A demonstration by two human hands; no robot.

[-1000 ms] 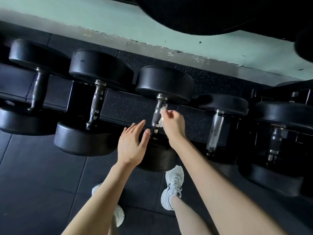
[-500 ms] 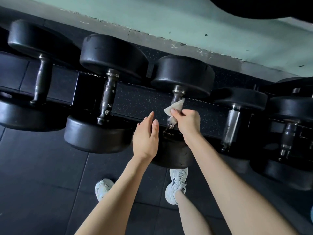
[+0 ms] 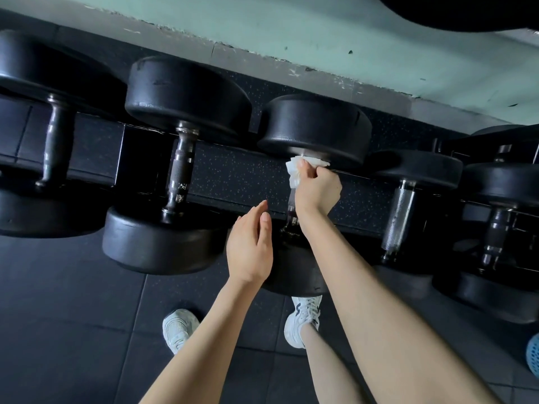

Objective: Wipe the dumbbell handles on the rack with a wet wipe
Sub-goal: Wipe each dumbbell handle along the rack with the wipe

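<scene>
Black rubber floor tiles (image 3: 58,316) run under a low dumbbell rack (image 3: 233,176) set against a pale green wall (image 3: 320,30). A neighbouring dumbbell handle (image 3: 181,170) stands free with an open gap beside it; the left hand (image 3: 250,246) hovers there, fingers straight and holding nothing; the right hand (image 3: 316,189) clenches a white wet wipe (image 3: 292,170) around the top of the middle dumbbell's handle (image 3: 291,211), tight under the far weight head (image 3: 315,126).
</scene>
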